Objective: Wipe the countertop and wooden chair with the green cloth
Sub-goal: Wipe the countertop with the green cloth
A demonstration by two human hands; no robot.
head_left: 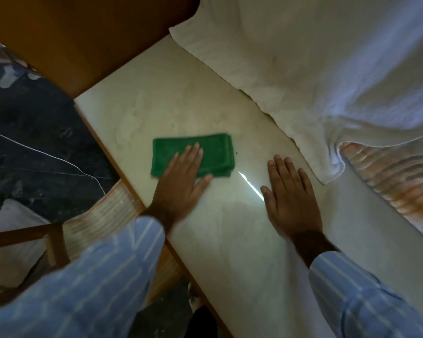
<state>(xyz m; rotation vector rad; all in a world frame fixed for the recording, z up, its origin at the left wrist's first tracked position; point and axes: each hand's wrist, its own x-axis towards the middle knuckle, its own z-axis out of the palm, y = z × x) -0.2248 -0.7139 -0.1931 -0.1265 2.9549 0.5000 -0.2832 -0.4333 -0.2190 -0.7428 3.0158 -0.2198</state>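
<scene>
In the head view, the green cloth [193,156] lies folded flat on the pale bench [230,228], near its left edge. The left hand [181,184] presses on the cloth with the palm and spread fingers; it grips nothing, it only pushes down, probably so the cloth can slide as one pad over the stone. The right hand [291,196] lies released and flat on the bare bench, apart from the cloth, likely to support the leaning body. A white sheet [303,57] covers the far side of the bench. A wooden chair [34,237] stands at lower left, not touched. I can read no label or writing anywhere.
</scene>
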